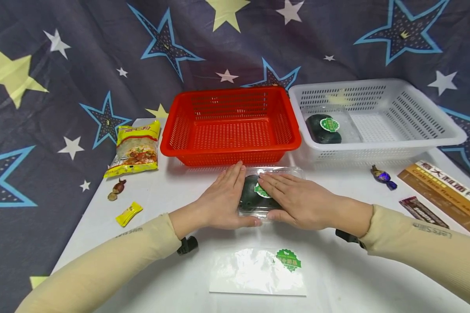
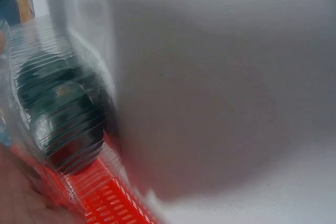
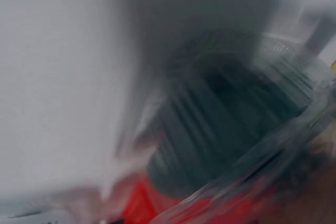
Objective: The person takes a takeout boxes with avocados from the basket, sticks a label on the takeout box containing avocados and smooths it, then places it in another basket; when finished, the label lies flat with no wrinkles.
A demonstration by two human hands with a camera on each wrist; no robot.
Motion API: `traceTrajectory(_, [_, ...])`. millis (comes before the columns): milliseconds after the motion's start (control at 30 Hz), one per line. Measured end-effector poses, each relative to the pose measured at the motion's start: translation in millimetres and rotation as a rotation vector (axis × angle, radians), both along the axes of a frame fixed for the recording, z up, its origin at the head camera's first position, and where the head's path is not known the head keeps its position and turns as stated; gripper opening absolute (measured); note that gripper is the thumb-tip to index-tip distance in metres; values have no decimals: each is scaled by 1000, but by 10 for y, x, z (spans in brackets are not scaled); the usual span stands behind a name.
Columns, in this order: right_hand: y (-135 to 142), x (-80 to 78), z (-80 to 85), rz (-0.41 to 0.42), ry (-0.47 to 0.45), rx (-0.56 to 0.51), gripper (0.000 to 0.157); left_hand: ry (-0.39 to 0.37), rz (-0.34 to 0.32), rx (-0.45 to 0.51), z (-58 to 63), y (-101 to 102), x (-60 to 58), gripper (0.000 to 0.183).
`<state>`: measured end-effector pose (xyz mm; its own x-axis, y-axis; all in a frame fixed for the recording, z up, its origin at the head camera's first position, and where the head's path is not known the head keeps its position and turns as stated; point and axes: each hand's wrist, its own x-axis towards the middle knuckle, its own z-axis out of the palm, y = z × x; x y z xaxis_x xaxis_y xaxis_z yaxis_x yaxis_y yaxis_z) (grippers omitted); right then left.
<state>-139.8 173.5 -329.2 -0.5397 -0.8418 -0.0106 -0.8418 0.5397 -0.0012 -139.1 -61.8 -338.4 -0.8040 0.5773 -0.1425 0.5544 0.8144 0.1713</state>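
Observation:
A clear plastic box [image 1: 247,211] of dark green avocados [image 1: 249,198] lies on the white table, with a round green-and-white sticker [image 1: 260,191] on its lid. My left hand [image 1: 224,202] rests along the box's left side, fingers straight and thumb out toward the right. From the right, my right hand [image 1: 303,200] lies over the lid with straight fingers, fingertips on the sticker, covering part of it. Ridged box walls show around the avocados [image 2: 68,124] in the left wrist view. Motion blurs the avocados [image 3: 220,124] in the right wrist view.
Behind are a red basket [image 1: 231,153] and a white basket [image 1: 376,148] holding another avocado box [image 1: 354,126]. A white sheet [image 1: 254,276] with a green sticker [image 1: 288,259] lies in front. A yellow food bag [image 1: 137,148] and wrapped candies [image 1: 129,214] lie left; a long brown packet [image 1: 442,191] right.

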Motion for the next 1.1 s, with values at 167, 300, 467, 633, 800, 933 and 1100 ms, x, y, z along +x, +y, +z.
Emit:
traceTrajectory(167, [120,52,7,-16,44,16,79,5,16,-12,6,12,14,122])
traceTrajectory(300, [177,123,15,-20,75,28,81,10,23,-4,4,17,26,122])
traceTrajectory(467, [197,245,21,-23,86,29,82,9,25,-1,4,18,35,122])
traceTrajectory(633, [174,340,37,-8,44,31,81,1,30,5,8,11,35,123])
traceTrajectory(800, [87,335,41,9,-18,7,78,-14,28,8,-4,3,26,122])
traceTrajectory(933, [-29,283,28,17,-55,-15,78,-23,19,15,-8,0,22,121])
traceTrajectory(1100, [-194,245,25,-46,-129,-27,80,-9,4,-15,0,4,14,118])
